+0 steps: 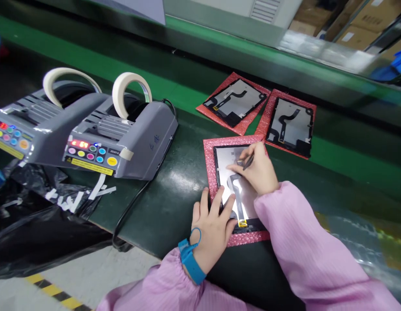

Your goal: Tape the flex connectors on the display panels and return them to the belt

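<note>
A display panel (249, 203) with a silvery back, black edges and a dark flex cable lies on a pink bubble-wrap sheet (211, 160). My left hand (213, 226), with a blue wrist strap (192, 263), rests fingers spread over the panel's left edge. Above the upper part of the panel, my right hand (257, 168) pinches a thin dark tool (248, 161), whose tip is too small to make out. A yellow piece (242, 223) sits at the lower end of the cable.
Two more panels (236, 101) (291, 125) lie on pink sheets behind. Two grey tape dispensers (132, 134) (45, 116) with tape rolls stand at the left. A black bag (41, 242) with white tape scraps hangs at the table's left edge. A black cable (132, 201) runs beside it.
</note>
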Motion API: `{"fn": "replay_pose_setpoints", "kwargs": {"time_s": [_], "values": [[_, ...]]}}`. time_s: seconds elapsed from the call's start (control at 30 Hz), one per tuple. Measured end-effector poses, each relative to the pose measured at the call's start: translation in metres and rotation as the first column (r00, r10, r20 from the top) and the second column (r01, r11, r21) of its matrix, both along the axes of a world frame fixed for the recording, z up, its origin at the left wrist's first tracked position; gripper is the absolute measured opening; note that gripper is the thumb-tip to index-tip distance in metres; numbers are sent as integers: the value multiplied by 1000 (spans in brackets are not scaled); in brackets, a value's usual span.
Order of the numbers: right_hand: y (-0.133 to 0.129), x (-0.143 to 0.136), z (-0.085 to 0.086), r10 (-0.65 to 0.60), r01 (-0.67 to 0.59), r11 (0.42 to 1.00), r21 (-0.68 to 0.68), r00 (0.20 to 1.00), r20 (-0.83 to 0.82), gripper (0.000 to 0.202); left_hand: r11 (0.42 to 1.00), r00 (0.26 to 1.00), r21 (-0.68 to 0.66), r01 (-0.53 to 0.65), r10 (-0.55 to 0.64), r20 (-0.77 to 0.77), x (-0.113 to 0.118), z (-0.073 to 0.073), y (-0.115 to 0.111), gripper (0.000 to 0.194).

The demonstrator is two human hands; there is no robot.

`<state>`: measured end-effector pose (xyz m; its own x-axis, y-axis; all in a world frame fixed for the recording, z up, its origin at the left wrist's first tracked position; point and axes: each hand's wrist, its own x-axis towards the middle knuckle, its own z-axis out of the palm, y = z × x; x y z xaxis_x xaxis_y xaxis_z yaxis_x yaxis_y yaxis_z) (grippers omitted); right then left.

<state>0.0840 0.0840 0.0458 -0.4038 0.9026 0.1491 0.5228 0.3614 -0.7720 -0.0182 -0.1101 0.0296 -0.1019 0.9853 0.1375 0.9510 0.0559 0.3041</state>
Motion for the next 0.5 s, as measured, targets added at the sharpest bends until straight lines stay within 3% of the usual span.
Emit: {"fn": "replay_pose_setpoints", "kwargs": {"time_s": [0.07,0.13,0.23,0.37,0.5], "values": [[10,12,7,-213,200,973,112,970,116,53,1000,1000,14,-17,17,10,0,-1,0,53],[11,31,13,-359,342,933,108,894,268,52,999,999,29,-25,24,23,0,-3,0,55],[0,54,13,-276,321,945,-60,884,377,56,999,999,33,-12,11,30,-1,-5,1,55],[-17,60,7,-160,177,959,-222,983,94,62,999,999,50,-21,19,32,-3,-5,1,55],[1,81,27,-257,191,943,-273,938,-233,60,998,1000,59,17,-17,-11,-6,-3,1,57]]}}
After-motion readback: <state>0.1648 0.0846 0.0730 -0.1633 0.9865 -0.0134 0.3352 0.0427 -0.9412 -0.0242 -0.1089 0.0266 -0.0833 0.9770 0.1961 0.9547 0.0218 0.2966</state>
